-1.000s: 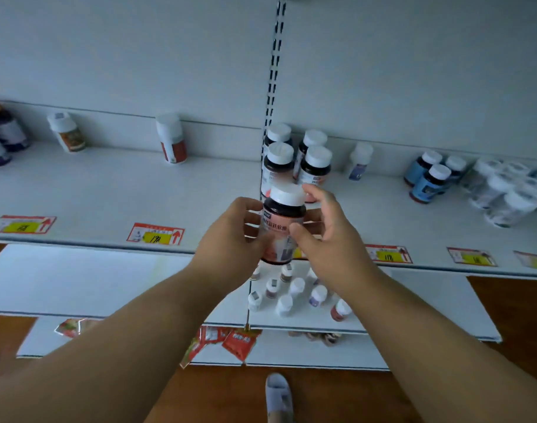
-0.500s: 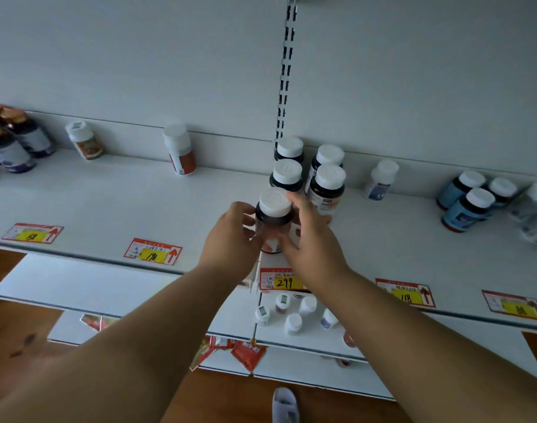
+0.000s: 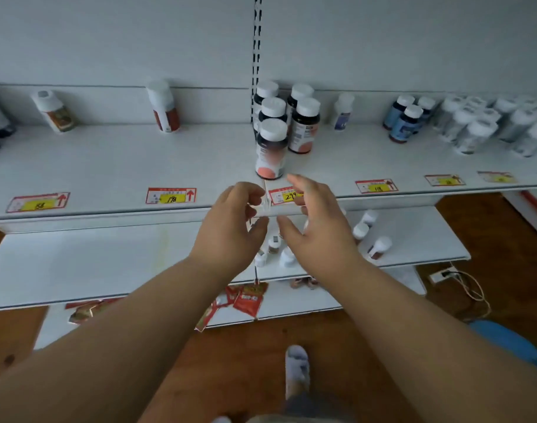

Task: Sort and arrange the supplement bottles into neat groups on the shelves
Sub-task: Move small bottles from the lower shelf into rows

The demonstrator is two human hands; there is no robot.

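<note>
A dark bottle with a white cap and pink label (image 3: 271,149) stands upright on the upper shelf (image 3: 108,169), at the front of a group of like bottles (image 3: 304,126). My left hand (image 3: 230,227) and my right hand (image 3: 316,221) hover just below and in front of it, over the shelf's front edge. Both hands hold nothing, their fingers loosely curled toward each other. Neither hand touches the bottle.
On the upper shelf stand two white bottles (image 3: 165,106) at the left, blue bottles (image 3: 407,122) and several clear white-capped bottles (image 3: 474,126) at the right. Small bottles (image 3: 368,236) sit on the lower shelf (image 3: 93,264). Red packets (image 3: 246,297) lie on the bottom shelf.
Both hands carried the dark bottle up to the shelf, set it in front of the group, let go and drew back toward the shelf edge.
</note>
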